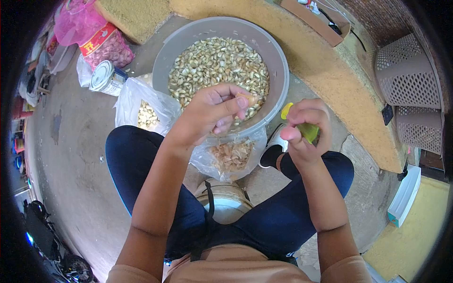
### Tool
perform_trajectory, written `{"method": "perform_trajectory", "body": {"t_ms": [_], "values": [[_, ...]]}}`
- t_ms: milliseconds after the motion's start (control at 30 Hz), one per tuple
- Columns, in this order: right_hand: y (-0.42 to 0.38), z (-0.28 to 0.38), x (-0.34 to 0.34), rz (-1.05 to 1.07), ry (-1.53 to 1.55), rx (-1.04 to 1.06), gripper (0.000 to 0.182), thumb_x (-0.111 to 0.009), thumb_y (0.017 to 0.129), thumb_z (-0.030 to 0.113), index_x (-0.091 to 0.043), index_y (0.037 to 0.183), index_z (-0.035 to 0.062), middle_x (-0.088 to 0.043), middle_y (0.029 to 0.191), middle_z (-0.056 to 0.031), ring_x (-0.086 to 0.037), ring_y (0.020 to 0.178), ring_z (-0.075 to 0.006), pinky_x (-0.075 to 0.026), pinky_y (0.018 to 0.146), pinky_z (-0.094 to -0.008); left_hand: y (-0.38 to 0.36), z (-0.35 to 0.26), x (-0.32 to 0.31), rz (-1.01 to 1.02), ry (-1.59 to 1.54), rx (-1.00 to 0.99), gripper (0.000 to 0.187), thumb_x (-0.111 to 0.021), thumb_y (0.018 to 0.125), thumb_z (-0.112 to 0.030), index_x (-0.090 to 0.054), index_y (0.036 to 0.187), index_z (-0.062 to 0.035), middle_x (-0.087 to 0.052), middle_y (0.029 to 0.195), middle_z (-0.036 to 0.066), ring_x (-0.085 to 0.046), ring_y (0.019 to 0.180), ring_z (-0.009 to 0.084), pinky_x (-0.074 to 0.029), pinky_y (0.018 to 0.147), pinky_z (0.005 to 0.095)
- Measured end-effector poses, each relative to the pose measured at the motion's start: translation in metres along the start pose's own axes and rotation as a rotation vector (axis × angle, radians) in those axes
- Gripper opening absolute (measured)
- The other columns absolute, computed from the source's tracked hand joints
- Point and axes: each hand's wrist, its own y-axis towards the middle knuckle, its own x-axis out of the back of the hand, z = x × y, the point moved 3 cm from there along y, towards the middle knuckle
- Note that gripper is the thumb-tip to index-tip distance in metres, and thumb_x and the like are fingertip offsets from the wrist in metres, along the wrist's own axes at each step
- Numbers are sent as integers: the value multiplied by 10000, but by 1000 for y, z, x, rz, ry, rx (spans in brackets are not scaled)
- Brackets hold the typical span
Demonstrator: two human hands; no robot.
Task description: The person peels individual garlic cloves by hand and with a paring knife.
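Note:
My left hand [217, 111] pinches a garlic clove [248, 99] between thumb and fingertips, above the rim of a large grey tub [281, 70]. Unpeeled garlic cloves [217, 66] lie in that tub. To the right, my right hand [309, 125] is closed around a small yellow-green tool [309, 132]; its yellow end [286, 111] sticks out toward the tub, and its kind is not clear. Below the tub, a clear plastic bag holds papery garlic skins [231, 156]. Pale peeled cloves [147, 115] fill another plastic bag [163, 106] left of my left hand.
A pink mesh sack of garlic [111, 47] and a paint can [107, 78] stand at the upper left. Behind the tub runs a yellowish ledge [311, 52] with a cardboard box [325, 28]. Perforated baskets [408, 70] are at the right, a motorcycle [52, 245] at the lower left.

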Motion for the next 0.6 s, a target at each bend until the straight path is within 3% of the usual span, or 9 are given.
{"method": "perform_trajectory", "body": {"t_ms": [533, 600], "values": [[-2, 4, 2, -60, 207, 2, 413, -733, 645, 369, -507, 810, 65, -547, 702, -67, -553, 649, -168, -430, 571, -251, -3, -6, -12, 58, -17, -19, 300, -621, 794, -163, -523, 1011, 19, -561, 777, 67, -344, 439, 1, -290, 373, 140], [-1, 1, 0, 2, 167, -104, 411, -742, 652, 344, -499, 810, 53, -546, 686, -87, -557, 645, -170, -435, 570, -260, -3, -5, -11, 48, -32, -31, 305, -616, 799, -165, -521, 1022, 19, -563, 782, 66, -340, 437, 0, -287, 372, 138]]}}
